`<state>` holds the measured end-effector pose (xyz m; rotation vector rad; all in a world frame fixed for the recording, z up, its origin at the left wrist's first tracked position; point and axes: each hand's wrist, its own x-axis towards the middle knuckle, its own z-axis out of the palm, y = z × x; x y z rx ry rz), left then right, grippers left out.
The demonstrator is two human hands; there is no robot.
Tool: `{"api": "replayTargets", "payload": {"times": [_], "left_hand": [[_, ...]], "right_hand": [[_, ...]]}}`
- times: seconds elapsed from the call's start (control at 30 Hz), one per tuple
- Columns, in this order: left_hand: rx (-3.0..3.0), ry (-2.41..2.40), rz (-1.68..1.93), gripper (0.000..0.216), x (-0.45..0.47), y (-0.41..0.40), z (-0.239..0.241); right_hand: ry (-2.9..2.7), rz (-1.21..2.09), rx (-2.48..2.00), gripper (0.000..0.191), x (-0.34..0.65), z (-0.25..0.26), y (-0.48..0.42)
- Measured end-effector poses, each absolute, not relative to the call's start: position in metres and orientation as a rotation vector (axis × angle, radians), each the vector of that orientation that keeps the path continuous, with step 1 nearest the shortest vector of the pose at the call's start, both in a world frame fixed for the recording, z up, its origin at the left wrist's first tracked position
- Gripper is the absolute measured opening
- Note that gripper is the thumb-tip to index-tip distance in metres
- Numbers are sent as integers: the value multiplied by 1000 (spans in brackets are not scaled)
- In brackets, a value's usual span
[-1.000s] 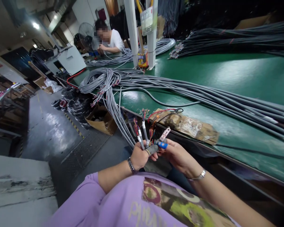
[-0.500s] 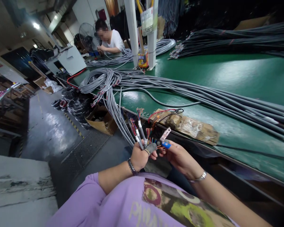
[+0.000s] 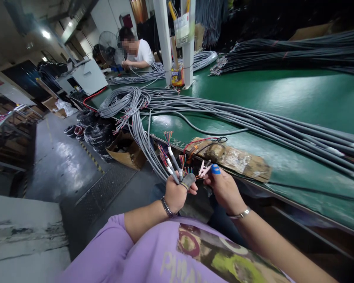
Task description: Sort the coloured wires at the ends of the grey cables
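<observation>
My left hand (image 3: 177, 195) is closed around several grey cables (image 3: 174, 158), with a grey cover on its thumb. Their ends fan upward into thin coloured wires (image 3: 168, 137), below which white bands wrap the grey jackets. Just to the right, my right hand (image 3: 224, 186) pinches a small pale pink two-armed tool (image 3: 204, 169), its arms spread apart; its exact kind is unclear. Blue tape (image 3: 215, 169) wraps the right thumb. Orange wires (image 3: 198, 177) run from the left hand toward the tool, and whether its jaws touch them is hidden.
Long grey cable bundles (image 3: 212, 108) lie along the green table (image 3: 238, 88). A taped wooden board (image 3: 242, 161) sits at its near edge. An open cardboard box (image 3: 126, 151) stands below on the floor. Across the table, a person in white (image 3: 143, 53) works beside a metal post (image 3: 164, 43).
The pink tool has gone from looking like one flat bar to two spread arms. My right thumb has lifted slightly, and the wire ends have shifted a little left and up.
</observation>
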<state>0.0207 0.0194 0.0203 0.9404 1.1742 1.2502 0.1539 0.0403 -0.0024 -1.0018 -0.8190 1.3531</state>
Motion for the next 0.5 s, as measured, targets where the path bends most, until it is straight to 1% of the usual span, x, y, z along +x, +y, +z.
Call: {"api": "replayTargets", "payload": {"times": [0.07,0.17,0.3,0.5], "left_hand": [[953,1166,1246,40,22,20,18],[964,1154,1245,40,23,21,15],[977,1157,1234,39,24,21,14],[985,1185,1198,38,22,19,14]], "right_hand": [[-744,1514,-908,46,152,-5,42],[-577,1729,-757,43,149,-5,46],[-463,1730,-693,38,146,-3,49],[-383,1701,-688,36,142,-2,48]]}}
